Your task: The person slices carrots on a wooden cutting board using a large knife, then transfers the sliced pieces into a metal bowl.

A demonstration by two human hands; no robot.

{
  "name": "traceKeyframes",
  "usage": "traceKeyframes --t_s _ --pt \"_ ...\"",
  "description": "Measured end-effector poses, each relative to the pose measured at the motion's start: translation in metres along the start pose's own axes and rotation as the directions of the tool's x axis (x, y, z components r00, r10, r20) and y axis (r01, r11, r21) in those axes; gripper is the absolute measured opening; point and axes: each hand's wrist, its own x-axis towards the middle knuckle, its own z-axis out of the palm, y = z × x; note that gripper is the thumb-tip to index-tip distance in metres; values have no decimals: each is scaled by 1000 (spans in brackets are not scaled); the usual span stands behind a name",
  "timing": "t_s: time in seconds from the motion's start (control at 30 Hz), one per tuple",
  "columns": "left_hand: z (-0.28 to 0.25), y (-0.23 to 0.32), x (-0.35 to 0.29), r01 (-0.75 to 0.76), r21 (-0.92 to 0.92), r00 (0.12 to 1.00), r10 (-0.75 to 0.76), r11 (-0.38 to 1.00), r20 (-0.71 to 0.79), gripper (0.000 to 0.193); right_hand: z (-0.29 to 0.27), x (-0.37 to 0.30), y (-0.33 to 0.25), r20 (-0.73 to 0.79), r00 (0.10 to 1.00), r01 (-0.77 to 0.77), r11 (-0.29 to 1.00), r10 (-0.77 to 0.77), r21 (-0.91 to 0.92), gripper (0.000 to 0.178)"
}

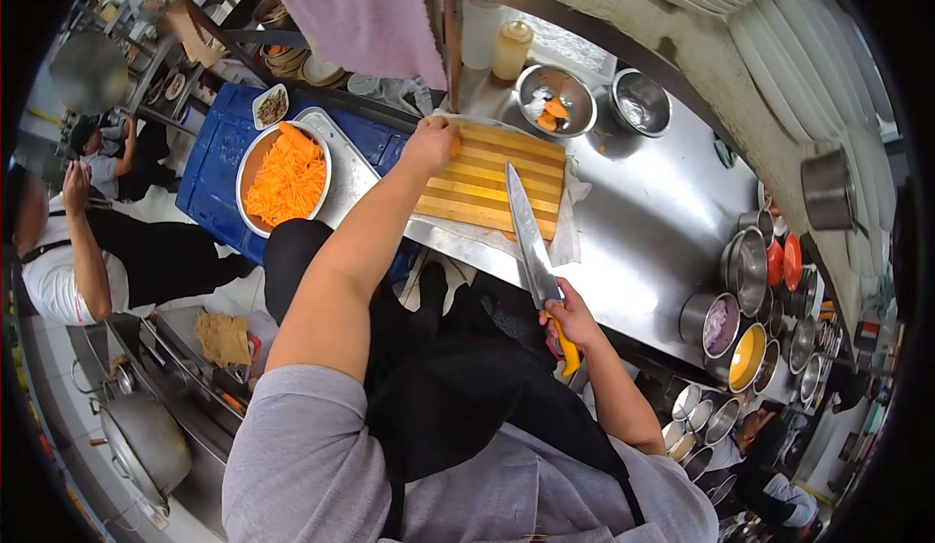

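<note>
My left hand (431, 146) is closed round a piece of carrot (455, 146) at the far left corner of a striped wooden cutting board (477, 197). In my right hand (575, 315) is the yellow handle of a large kitchen knife (529, 234). Its long blade points away from me, with the tip over the right part of the board. A pale cloth (567, 241) lies under the board. To the left, a metal bowl (241, 181) holds a heap of shredded carrot (284, 187), with a larger carrot piece (297, 139) on top.
Beyond the board, a metal bowl (526, 80) with orange pieces stands beside another metal bowl (643, 105) and a squeeze bottle (511, 51). Several pots and bowls (745, 270) crowd the steel counter's right end. A pink towel (355, 17) hangs at the front. People (73, 251) stand at left.
</note>
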Motion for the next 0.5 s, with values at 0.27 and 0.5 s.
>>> traceKeyframes --t_s 0.27,0.5 --pt "-42 73 -53 201 -88 962 -180 976 205 65 -3 3 4 -52 993 90 972 -104 -218 39" --pt "-12 74 -51 -8 -323 973 81 947 215 52 3 22 -32 -146 943 90 655 -298 -751 41"
